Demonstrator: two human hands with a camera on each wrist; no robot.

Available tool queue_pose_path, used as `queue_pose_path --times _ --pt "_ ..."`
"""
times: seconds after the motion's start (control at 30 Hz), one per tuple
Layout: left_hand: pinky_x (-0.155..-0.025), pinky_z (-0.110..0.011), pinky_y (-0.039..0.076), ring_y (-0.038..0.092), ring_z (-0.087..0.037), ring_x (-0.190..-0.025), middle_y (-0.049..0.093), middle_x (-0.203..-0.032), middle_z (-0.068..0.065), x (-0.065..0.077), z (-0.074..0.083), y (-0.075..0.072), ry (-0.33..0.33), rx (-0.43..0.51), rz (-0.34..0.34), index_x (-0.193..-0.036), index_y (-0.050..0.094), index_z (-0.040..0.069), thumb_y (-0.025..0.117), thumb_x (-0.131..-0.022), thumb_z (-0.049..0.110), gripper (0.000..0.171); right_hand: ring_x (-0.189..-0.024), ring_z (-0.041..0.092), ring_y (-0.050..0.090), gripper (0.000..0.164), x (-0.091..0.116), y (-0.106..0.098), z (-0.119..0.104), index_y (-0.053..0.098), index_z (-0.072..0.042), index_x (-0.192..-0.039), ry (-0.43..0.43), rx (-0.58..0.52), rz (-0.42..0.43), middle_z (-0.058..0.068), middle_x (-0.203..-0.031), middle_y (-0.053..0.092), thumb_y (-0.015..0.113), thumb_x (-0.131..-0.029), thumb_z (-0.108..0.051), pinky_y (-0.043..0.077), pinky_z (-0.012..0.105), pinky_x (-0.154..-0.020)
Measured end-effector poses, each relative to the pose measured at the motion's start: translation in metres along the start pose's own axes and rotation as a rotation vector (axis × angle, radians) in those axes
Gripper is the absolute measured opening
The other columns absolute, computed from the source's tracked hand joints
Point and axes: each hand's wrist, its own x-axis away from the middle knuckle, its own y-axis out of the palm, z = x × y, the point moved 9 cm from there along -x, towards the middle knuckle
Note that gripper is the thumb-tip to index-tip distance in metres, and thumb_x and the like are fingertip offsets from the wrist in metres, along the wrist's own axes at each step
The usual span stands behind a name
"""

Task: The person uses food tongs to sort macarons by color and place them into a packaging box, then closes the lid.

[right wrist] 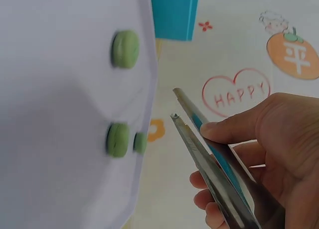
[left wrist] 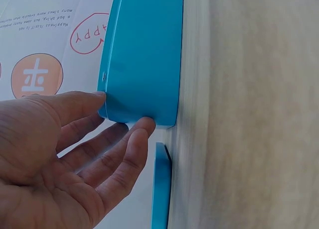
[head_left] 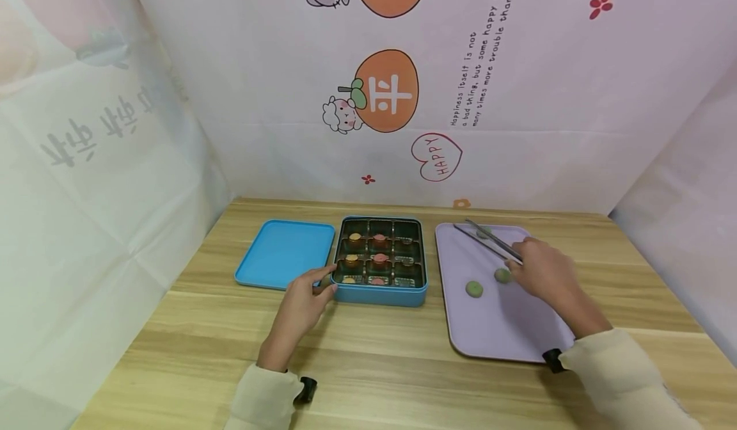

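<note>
My left hand (head_left: 305,299) touches the near left corner of the blue tin box (left wrist: 144,55), thumb at the rim and fingertips against the side. Inside the box, a clear compartment insert holds a column of yellow macarons (head_left: 352,259) and a column of pink macarons (head_left: 380,258); no macarons show in the right column. With my right hand (head_left: 544,270) I grip metal tongs (right wrist: 214,164), their tips apart with nothing between them. They reach over the far part of the lilac tray (head_left: 489,337), near a green macaron (right wrist: 140,143). Two more green macarons (head_left: 475,289) lie nearer.
A blue lid (head_left: 285,254) lies left of the box on the wooden table (head_left: 368,366). Behind the table's far edge hangs a printed white cloth (head_left: 276,97), with further cloth at both sides.
</note>
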Motion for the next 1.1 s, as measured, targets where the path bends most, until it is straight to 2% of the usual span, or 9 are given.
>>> queue_pose_path --times 0.2,0.4,0.77,1.1 --pt "-0.057 -0.027 0.051 0.073 -0.026 -0.102 0.056 -0.155 -0.018 0.0 0.0 0.0 0.0 0.0 0.001 -0.146 0.064 0.014 0.071 -0.101 0.014 0.046 -0.067 0.034 0.06 0.016 0.002 0.002 0.02 0.066 -0.003 -0.083 0.041 0.009 0.001 0.021 -0.089 0.068 0.068 -0.093 -0.016 0.046 0.052 -0.052" --pt "-0.058 -0.028 0.051 0.073 -0.026 -0.102 0.056 -0.154 -0.018 0.0 0.0 -0.001 0.002 0.002 0.001 -0.146 0.064 0.014 0.071 -0.101 0.014 0.045 -0.066 0.035 0.06 0.017 0.002 0.005 0.03 0.068 -0.001 -0.085 0.069 0.021 0.002 0.022 -0.088 0.068 0.067 -0.093 -0.016 0.046 0.053 -0.053" --pt "-0.059 -0.027 0.052 0.073 -0.026 -0.103 0.056 -0.154 -0.018 0.001 0.001 -0.001 -0.002 0.0 0.002 -0.146 0.064 0.014 0.071 -0.101 0.014 0.046 -0.068 0.039 0.061 0.019 0.003 0.01 0.039 0.065 -0.001 -0.08 0.089 0.037 -0.002 0.023 -0.087 0.066 0.064 -0.093 -0.015 0.047 0.055 -0.054" --pt "-0.056 -0.027 0.052 0.073 -0.023 -0.098 0.056 -0.154 -0.018 0.001 0.001 -0.001 0.001 0.012 0.004 -0.146 0.064 0.014 0.071 -0.101 0.013 0.046 -0.065 0.034 0.058 0.02 0.001 0.016 0.042 0.063 -0.001 -0.077 0.089 0.021 -0.02 0.021 -0.081 0.065 0.064 -0.093 -0.014 0.046 0.051 -0.054"
